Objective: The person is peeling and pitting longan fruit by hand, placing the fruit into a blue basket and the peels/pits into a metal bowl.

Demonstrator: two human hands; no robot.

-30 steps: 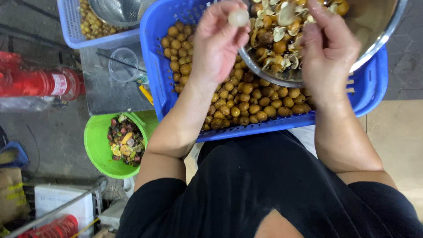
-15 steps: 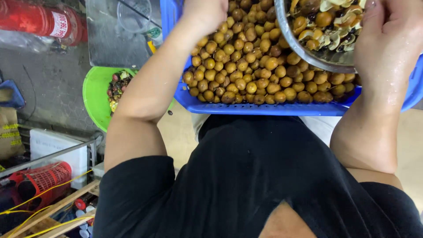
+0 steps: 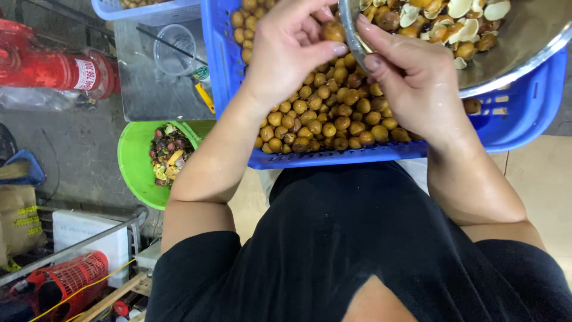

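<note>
A blue plastic basket [image 3: 524, 113] on my lap holds a heap of small round brown fruits [image 3: 333, 116]. A metal bowl [image 3: 524, 45] full of pale peels and dark seeds rests in its right half. My left hand [image 3: 286, 50] pinches one brown fruit [image 3: 333, 31] between thumb and fingers above the heap. My right hand [image 3: 411, 74] meets it from the right, its fingertips on the same fruit by the bowl's rim.
A green bucket [image 3: 134, 161] with mixed scraps stands on the floor at the left. Behind it are a metal surface with a clear plastic cup [image 3: 176, 48], a red cylinder [image 3: 53, 68] and a second blue basket [image 3: 149, 9]. A red wire basket [image 3: 68, 280] sits lower left.
The peeled white fruit my left hand held a second ago is gone. Both hands have come together over the heap on a fresh brown fruit, and the view shifted back.
</note>
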